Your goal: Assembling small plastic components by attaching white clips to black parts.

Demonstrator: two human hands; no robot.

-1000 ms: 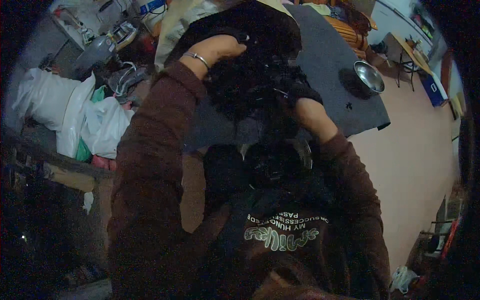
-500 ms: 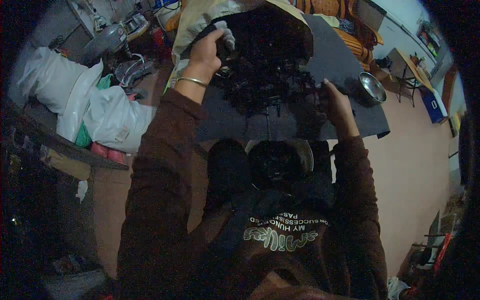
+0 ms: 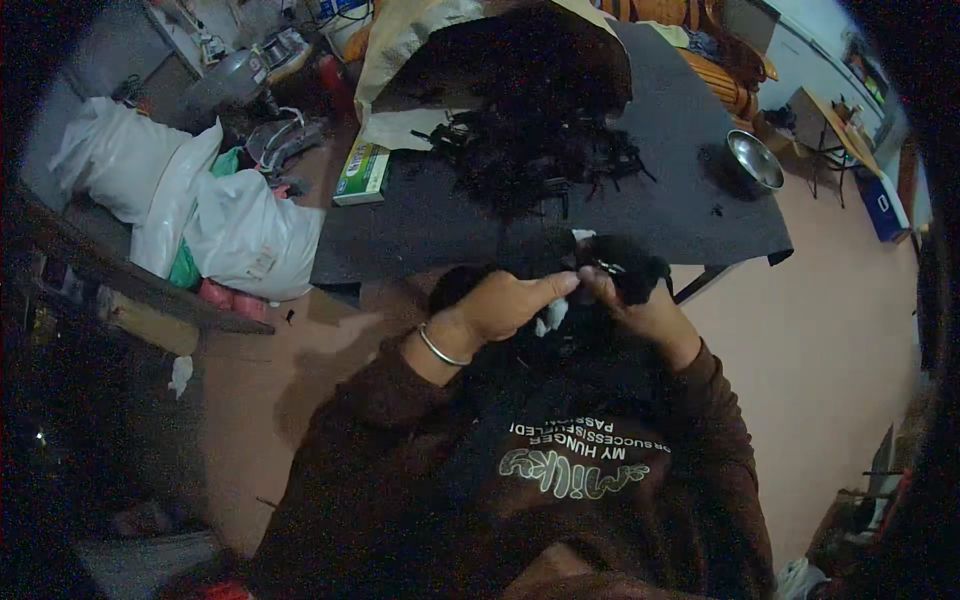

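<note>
Desk (image 3: 660, 150) first: one dark grey sheet covers it, spreading up and away from both hands, with its near edge just beyond the knuckles. One big heap of black tufts (image 3: 540, 150) lies on it, straight ahead of the hands and a little to the left, well apart from them, partly under a tan paper sack (image 3: 400, 50). One steel bowl (image 3: 755, 160) sits beyond and to the right of the right hand. Two white plastic bags (image 3: 200, 210) slump on the floor far out past the left hand, and one green box (image 3: 362, 172) rests at the desk's left edge.

Closer in, the left hand (image 3: 505, 305) and the right hand (image 3: 640, 305) meet over the lap. The right hand is closed around one black fluffy clump (image 3: 630, 270), which lies across from left to right, just above its fingers. The left hand is narrow, thumb and forefinger pinched at the clump's left end, where a small white scrap (image 3: 550, 315) hangs; I cannot tell whether it is cloth or paper. Of the two, the right hand carries the clump. One thin bangle (image 3: 440, 348) rings the left wrist.
</note>
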